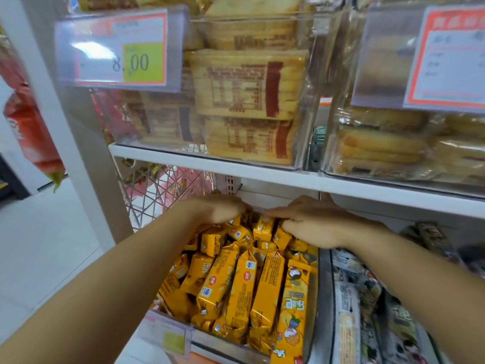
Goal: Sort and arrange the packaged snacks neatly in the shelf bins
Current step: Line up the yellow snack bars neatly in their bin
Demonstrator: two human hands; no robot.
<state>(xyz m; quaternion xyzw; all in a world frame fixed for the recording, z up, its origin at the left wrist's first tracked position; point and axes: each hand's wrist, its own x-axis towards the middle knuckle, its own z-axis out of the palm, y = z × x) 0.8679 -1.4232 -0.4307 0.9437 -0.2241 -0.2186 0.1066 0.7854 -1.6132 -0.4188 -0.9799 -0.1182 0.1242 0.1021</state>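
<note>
Both forearms in from the lower corners, meeting at centre frame over the back of a clear bin [321, 285]. Left hand [220, 208] knuckles up, fingers curled down into the yellow packets [236, 285] at the bin's far end; gripping one or merely pressing, impossible to tell. Right hand [315, 223] just beside it and narrowly apart, forefinger laid over the top of a small yellow packet [263, 228], remaining fingers curled against its side, gripping it. Directly under both hands, small packets in a loose jumble; nearer the bottom of the frame, longer ones side by side, lengthwise front to back, filling the bin to its front lip. On that lip, lower centre-left, a blurred price tag [168, 337]. To the right, touching the bin's wall, a neighbouring bin [331, 324] of grey-and-white packs. Just above the hands, a white shelf board [262, 177] across the frame. On top of it, upper centre, a clear bin of wrapped toast slices [249, 82] with a label reading 8.00 [118, 53]; upper right, another bin of pale cakes [380, 145]. At mid left, a wire basket [157, 195]; at the far left edge, a hanging red pack [31, 132].
</note>
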